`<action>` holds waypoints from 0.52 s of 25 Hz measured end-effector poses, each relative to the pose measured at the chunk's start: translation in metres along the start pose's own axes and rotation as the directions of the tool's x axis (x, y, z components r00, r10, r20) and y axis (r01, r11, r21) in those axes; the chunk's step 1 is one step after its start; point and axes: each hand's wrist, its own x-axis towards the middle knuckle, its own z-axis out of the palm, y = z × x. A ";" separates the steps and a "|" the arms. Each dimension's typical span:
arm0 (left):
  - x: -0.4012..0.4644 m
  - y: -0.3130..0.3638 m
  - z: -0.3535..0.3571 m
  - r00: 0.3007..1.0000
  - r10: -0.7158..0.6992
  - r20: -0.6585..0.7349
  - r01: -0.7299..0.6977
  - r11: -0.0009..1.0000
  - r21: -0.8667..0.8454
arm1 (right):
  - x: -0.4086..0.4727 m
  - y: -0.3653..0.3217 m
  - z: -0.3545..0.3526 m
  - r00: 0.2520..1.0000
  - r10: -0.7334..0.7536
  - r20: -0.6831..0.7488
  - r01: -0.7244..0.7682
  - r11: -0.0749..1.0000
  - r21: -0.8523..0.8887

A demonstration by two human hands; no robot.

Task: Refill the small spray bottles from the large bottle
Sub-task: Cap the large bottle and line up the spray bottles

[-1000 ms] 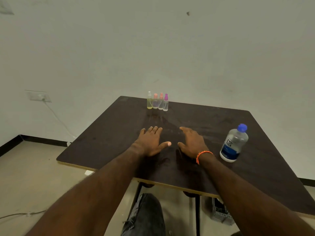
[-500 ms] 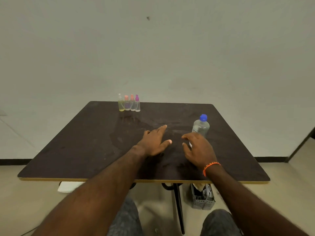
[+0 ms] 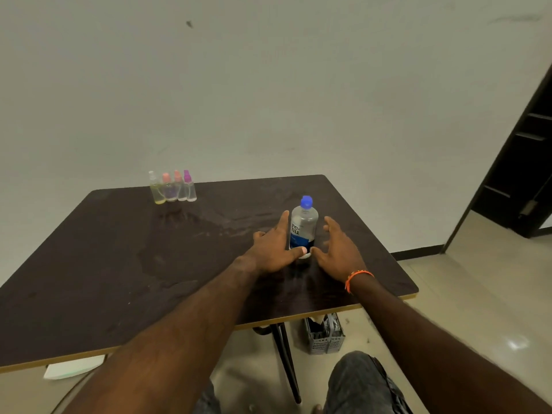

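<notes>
The large clear bottle with a blue cap and blue label stands upright on the dark table, right of centre. My left hand is just left of it and my right hand just right of it, fingers spread, thumbs near the bottle's base. Neither hand visibly grips the bottle. Several small spray bottles with clear, orange and purple tops stand in a tight row at the table's far left edge, well away from both hands.
A grey plastic basket sits on the floor under the table's right side beside the table leg. A white object lies on the floor at left. A dark doorway opens at right.
Both hands moved right and forward from the table's middle and now flank the large bottle. The view swung right, so the small bottles sit further left.
</notes>
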 end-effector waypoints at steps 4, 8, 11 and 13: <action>0.008 0.000 0.007 0.995 0.026 -0.099 -0.035 0.995 -0.093 | 0.001 -0.007 0.008 0.997 -0.078 0.030 0.075 0.994 0.082; 0.018 -0.005 0.011 0.986 0.021 -0.165 -0.044 0.990 -0.138 | 0.008 -0.007 0.012 0.998 -0.040 -0.045 0.043 0.996 0.084; 0.024 -0.015 0.010 0.976 0.039 -0.215 -0.074 0.985 -0.158 | 0.014 -0.009 0.011 0.997 -0.052 -0.056 0.057 0.993 0.103; 0.030 -0.016 0.006 0.967 0.055 -0.251 -0.101 0.979 -0.176 | 0.022 -0.013 0.007 0.995 -0.062 -0.073 0.069 0.993 0.098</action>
